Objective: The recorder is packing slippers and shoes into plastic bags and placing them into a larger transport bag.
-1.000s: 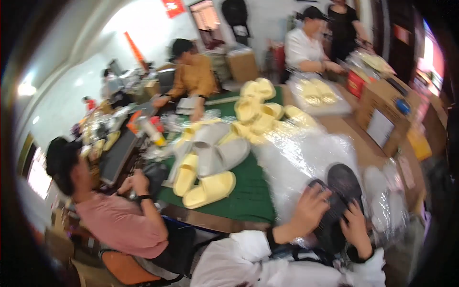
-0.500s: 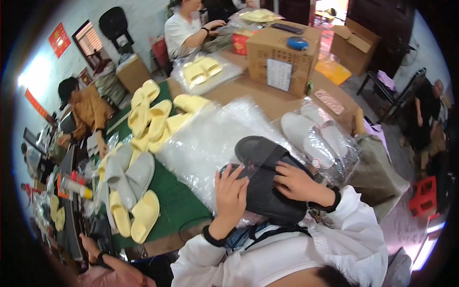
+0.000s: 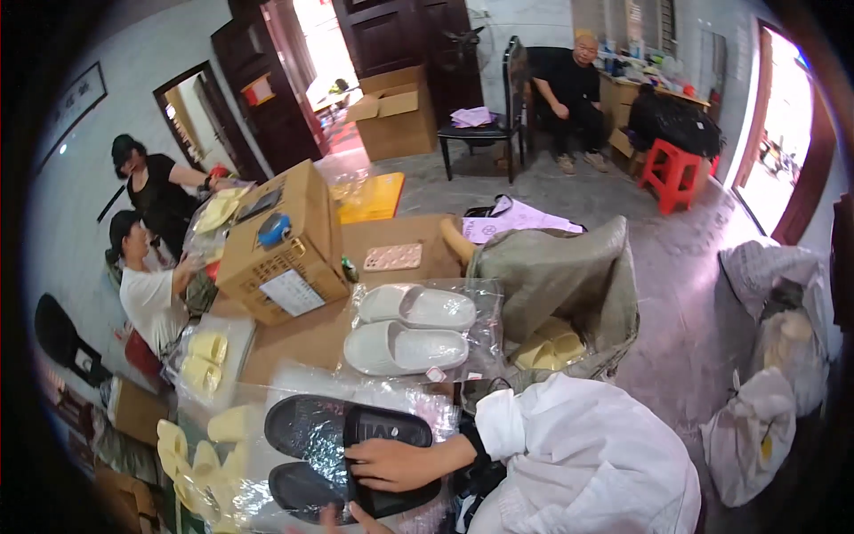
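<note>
A pair of black slide slippers [image 3: 307, 418] lies side by side on the table in front of me. Glossy clear plastic [image 3: 276, 494] shows over and around their left ends. My right hand [image 3: 396, 465] rests across the slipper straps, fingers stretched out and lying flat. At the bottom edge, only some fingers of my left hand [image 3: 356, 519] appear, apart, beside the lower slipper; the rest is cut off. Just beyond lies a bagged pair of light grey slippers [image 3: 405, 350].
A cardboard box [image 3: 285, 258] carries a blue round object [image 3: 274, 230]. Yellow slippers [image 3: 206, 463] lie to the left. At right stands an open woven sack [image 3: 569, 276] with yellow slippers inside. Two people work at far left; another sits near a red stool [image 3: 669, 176].
My view has swung right, bringing the sack, seated person and doorway further into view. The black slippers now lie flat under my right hand; my left hand has dropped to the lower edge.
</note>
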### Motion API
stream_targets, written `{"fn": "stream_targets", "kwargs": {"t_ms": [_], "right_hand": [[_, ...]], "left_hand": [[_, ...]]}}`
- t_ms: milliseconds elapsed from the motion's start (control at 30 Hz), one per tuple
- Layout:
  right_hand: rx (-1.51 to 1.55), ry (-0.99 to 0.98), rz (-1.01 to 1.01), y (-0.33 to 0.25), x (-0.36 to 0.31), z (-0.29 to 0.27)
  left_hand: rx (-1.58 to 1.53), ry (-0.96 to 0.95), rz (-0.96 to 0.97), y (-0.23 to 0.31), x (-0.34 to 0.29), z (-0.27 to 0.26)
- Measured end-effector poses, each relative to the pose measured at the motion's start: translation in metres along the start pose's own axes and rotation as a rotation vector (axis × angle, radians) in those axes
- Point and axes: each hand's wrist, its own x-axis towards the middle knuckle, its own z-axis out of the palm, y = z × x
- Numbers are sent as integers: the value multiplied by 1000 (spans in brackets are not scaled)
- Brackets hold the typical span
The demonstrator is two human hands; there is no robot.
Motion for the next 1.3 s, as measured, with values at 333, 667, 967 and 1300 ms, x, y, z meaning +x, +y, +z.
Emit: {"fn": "stream_targets", "kwargs": {"t_ms": [333,667,967,1300], "right_hand": [[-111,49,-21,-8,22,15],[-180,110,58,3,22,27],[-342,44,112,7,44,35],[-221,-259,219,31,84,61]], "left_hand": [[176,-266,-26,-5,15,-13],[289,-504,90,-20,-31,-19],[-618,-591,-851,-70,-44,-21],[-1003,-1035,-1318,-81,-67,-17]]}}
